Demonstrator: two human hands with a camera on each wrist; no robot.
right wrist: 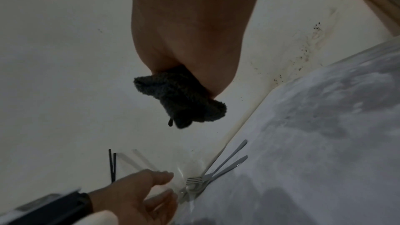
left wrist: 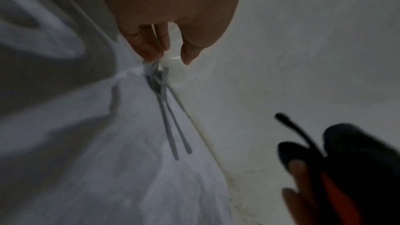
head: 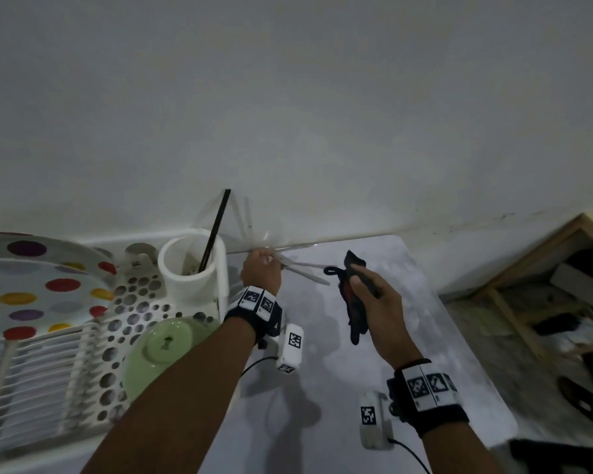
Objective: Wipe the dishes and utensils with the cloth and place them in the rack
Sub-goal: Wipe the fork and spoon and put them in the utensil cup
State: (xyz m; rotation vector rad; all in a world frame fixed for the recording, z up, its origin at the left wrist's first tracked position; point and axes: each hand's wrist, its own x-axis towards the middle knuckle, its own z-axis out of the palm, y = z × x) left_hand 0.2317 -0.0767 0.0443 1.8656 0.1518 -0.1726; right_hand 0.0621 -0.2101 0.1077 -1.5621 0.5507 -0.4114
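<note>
Several metal forks and spoons (head: pixel 305 271) (left wrist: pixel 171 121) (right wrist: pixel 225 163) lie fanned on the grey table by the wall. My left hand (head: pixel 266 260) (left wrist: pixel 171 59) (right wrist: pixel 171 184) reaches over their heads with its fingers fairly straight. The fingertips (left wrist: pixel 151 56) touch the heads and the thumb stands apart. A blurred transparent item (right wrist: pixel 181 170) shows beside those fingers. To the right, my right hand (head: pixel 356 278) grips a dark bunched cloth (head: pixel 355 313) (right wrist: pixel 181 98) (left wrist: pixel 357 160) above the table. It is clear of the utensils.
The white perforated rack (head: pixel 131 302) stands at the left. It holds dotted plates (head: pixel 31 285), an upturned green bowl (head: pixel 165 343) and a white cup (head: pixel 189 278) with black chopsticks (head: pixel 216 230). A wooden shelf (head: pixel 528 285) stands beyond the table's right edge.
</note>
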